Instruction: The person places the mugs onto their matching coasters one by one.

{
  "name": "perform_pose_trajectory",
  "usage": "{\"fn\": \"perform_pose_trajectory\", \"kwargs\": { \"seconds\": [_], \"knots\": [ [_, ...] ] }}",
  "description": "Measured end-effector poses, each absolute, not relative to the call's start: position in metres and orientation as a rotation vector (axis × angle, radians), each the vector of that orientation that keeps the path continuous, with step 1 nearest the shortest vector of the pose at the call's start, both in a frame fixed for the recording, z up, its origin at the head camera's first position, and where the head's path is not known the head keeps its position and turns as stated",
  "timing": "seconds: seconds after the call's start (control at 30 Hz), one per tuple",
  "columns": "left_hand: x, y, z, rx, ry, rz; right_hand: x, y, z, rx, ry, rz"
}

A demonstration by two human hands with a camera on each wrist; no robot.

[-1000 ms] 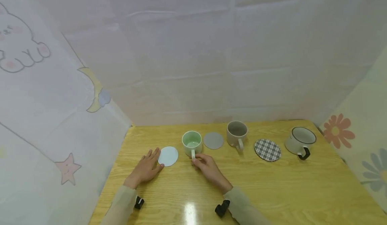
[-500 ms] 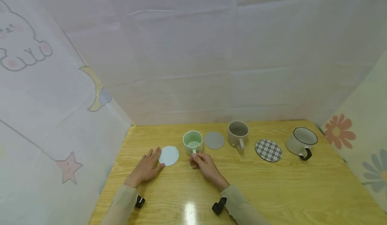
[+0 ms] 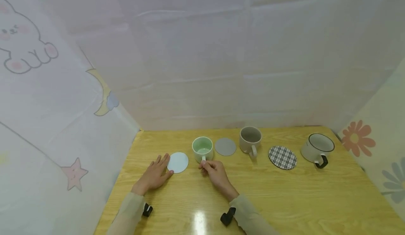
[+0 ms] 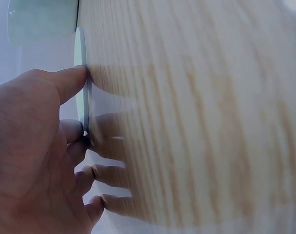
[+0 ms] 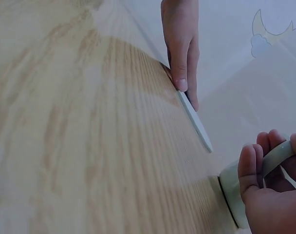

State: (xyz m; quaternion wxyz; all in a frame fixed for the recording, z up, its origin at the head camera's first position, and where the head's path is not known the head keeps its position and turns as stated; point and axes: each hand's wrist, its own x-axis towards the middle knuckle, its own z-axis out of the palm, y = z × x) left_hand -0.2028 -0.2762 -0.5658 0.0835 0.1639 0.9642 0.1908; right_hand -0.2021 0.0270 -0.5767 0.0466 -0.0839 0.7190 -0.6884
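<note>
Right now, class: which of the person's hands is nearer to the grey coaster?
Right. The right hand grips the green cup's handle, just front-left of the grey coaster. The left hand rests farther left, touching the pale blue coaster.

Green mug cut off by the lower right edge of the right wrist view, its handle partly hidden behind the fingers of the right hand; pale coaster seen edge-on only.
</note>
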Motion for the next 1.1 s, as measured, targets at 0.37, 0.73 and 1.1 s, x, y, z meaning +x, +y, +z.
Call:
{"fn": "perform_pose_trajectory", "kwargs": {
  "seconds": [0.37,0.73,1.1],
  "knots": [
    [-0.202,-0.275,-0.563,0.47,2.867,0.586,-0.2,0.026,-0.573,-0.284,2.161,-2.102],
    [-0.202,-0.276,-0.564,0.476,2.867,0.581,-0.198,0.022,-0.565,-0.393,2.135,-2.128],
    [-0.205,-0.277,-0.567,0.491,2.87,0.598,-0.196,0.016,-0.564,-0.432,2.12,-2.146]
  ]
}}
